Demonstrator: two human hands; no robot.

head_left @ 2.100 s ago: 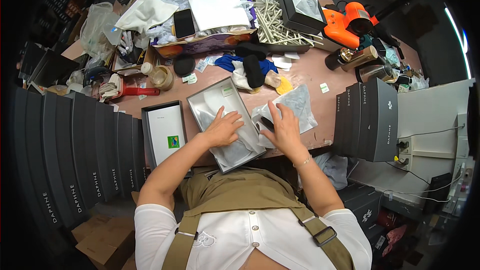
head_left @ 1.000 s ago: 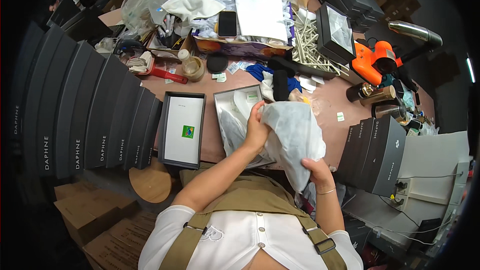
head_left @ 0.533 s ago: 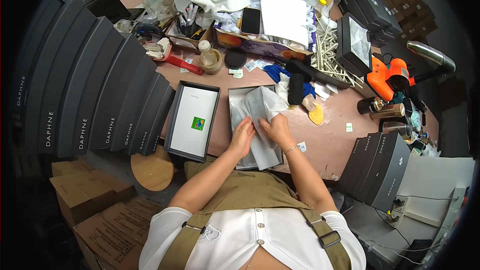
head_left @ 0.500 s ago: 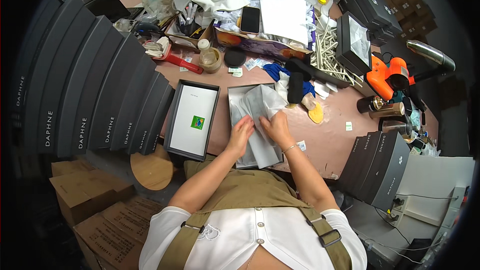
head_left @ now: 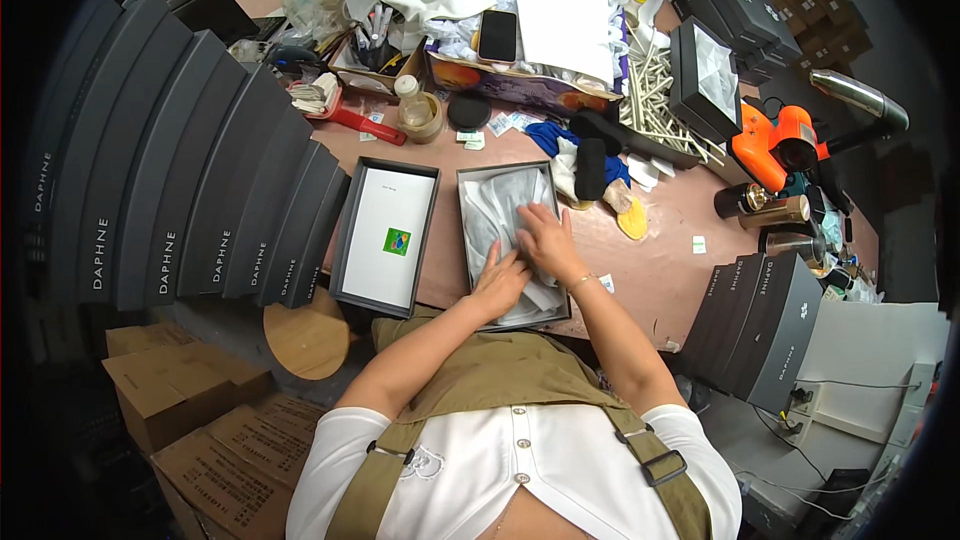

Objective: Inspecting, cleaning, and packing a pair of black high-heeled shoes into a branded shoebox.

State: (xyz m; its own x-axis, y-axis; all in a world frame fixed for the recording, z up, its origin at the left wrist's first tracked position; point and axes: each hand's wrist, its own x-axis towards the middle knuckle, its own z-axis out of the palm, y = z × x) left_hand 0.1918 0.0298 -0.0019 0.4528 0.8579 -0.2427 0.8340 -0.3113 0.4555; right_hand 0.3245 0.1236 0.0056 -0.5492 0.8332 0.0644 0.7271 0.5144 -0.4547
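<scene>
An open dark grey box [head_left: 466, 202] lies on the brown table in front of me, lined with white tissue paper [head_left: 498, 210]. My left hand [head_left: 500, 283] presses flat on the tissue near the box's near edge. My right hand [head_left: 545, 239] lies palm down on the tissue just beyond it, fingers spread. Beside the box on the left rests its dark lid [head_left: 386, 236], turned up, with a white inside and a small green sticker [head_left: 397, 242].
A fanned row of dark grey boxes [head_left: 190, 180] stands to my left, and several more dark boxes [head_left: 760, 325] on the right. Clutter crowds the far table: phone [head_left: 497, 35], white paper sheet [head_left: 567, 32], tape roll [head_left: 425, 118], orange tool [head_left: 775, 145], blue cloth [head_left: 550, 137]. Cardboard cartons [head_left: 180, 405] and a round wooden stool [head_left: 305, 338] sit below left.
A second ago my right hand held the tissue up over the box's near right corner. It now lies in the box with both hands pressing on it.
</scene>
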